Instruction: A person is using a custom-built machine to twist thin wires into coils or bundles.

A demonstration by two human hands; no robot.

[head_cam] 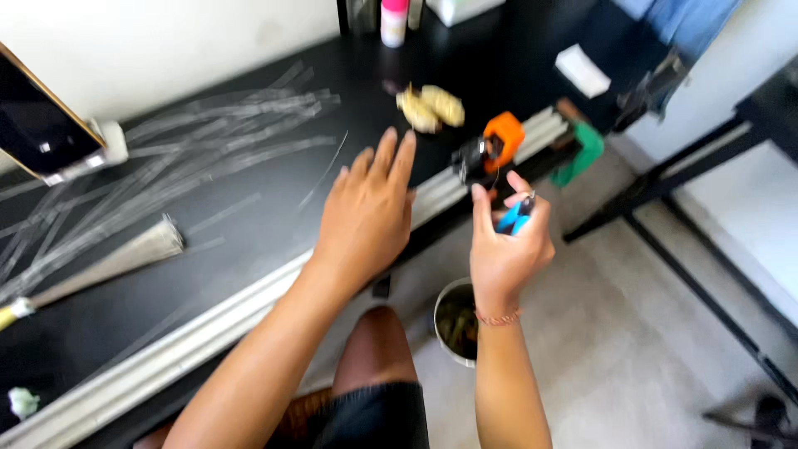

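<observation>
My left hand [368, 209] hovers flat over the edge of the black table [249, 175], fingers spread, holding nothing. My right hand [504, 241] is raised just off the table's edge and grips small pliers with blue handles [514, 217]. Beyond the right hand an orange and black clamp-like tool [490, 148] sits on the table edge. Two yellowish lumps [431, 106] lie farther back.
Several clear plastic strips [183, 158] lie scattered at the left, beside a bundled brush of strips [116, 258]. A dark screen [37, 120] leans at far left. A metal cup [455, 320] stands on the floor. A pink-capped bottle [393, 21], white box [582, 71] and green object [586, 150] lie nearby.
</observation>
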